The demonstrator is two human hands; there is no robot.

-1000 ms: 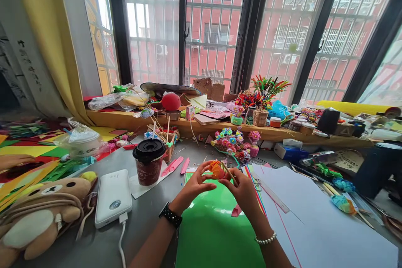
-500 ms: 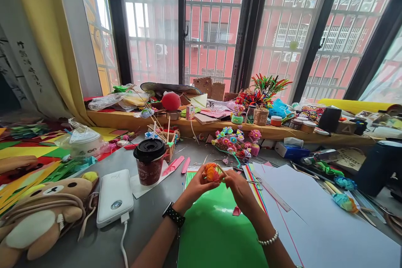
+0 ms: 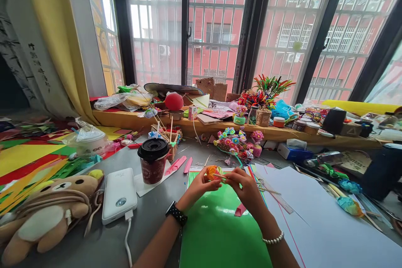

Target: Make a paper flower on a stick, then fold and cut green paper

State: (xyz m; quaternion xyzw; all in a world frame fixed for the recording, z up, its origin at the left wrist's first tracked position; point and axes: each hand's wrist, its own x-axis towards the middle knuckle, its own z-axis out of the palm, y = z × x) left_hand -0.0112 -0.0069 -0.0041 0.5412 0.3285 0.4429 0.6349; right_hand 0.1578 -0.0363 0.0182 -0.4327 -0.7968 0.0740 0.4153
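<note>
Firstly, wearing dotted black watch [image 3: 176, 213] on L wrist, silver-bead bracelet [image 3: 274, 238] on R wrist. Working over glossy green sheet [image 3: 222, 234] w/ pink folded strip [image 3: 240, 210] on it, just below R hand [image 3: 244, 186]. Holding orange/yellow paper flower [image 3: 213, 172] up nr far end of sheet, btwn both hands: L hand [image 3: 201, 184] w/ thumb & fingers closed round flower; R fingers clenched on thin stick [image 3: 272, 191], one end at flower, other poking out past R knuckles. Can't tell if stick & flower joined.

To L: plush bear [image 3: 44, 222] lying face up, then white power bank [image 3: 119, 188] w/ cable [image 3: 128, 234] plugged into near end. To R: big white paper [image 3: 317, 209], w/ clear ruler [image 3: 286, 205] & scissors [image 3: 261, 184] nr R hand.

Bit farther: brown cup [image 3: 153, 167] w/ black lid, pink strips [image 3: 177, 165] just beside. Past hands: bunch of small colorful flowers [image 3: 232, 140], blue tissue box [image 3: 295, 152] farther R.

Behind: cluttered sill [image 3: 135, 118] w/ red ball [image 3: 173, 101] & red/green pipe-cleaner-like bunch [image 3: 273, 87]. At very back: barred windows [image 3: 216, 5], reddish bldg [image 3: 201, 23] outside.
</note>
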